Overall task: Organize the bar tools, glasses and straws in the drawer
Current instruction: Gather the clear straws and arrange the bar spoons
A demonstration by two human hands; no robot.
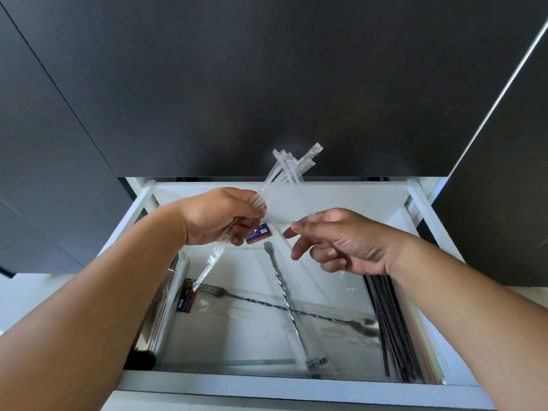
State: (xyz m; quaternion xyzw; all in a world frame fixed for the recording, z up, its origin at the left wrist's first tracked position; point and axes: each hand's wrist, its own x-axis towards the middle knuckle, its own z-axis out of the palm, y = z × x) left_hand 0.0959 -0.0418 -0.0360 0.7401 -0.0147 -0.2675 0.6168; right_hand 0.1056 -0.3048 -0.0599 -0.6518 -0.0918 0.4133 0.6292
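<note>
My left hand (219, 216) is closed around a bundle of clear wrapped straws (278, 173), held slanted above the open white drawer (267, 387). The bundle's top ends fan out against the dark cabinet front. My right hand (341, 241) hovers just right of the bundle, fingers apart, fingertips at one thin clear straw (296, 197); whether it grips that straw is unclear. Below, two twisted bar spoons lie crossed in clear sleeves: one lengthwise (284, 298), one across (296, 310). Dark straws (391, 327) lie along the drawer's right side, next to pale coloured straws (421, 336).
A shiny metal cylinder (160, 307) with a black end lies along the drawer's left wall. A blue and orange label (258, 234) sits under my hands, and another packaging card (186, 298) lies by the cylinder. Dark cabinet fronts (267, 84) rise behind the drawer.
</note>
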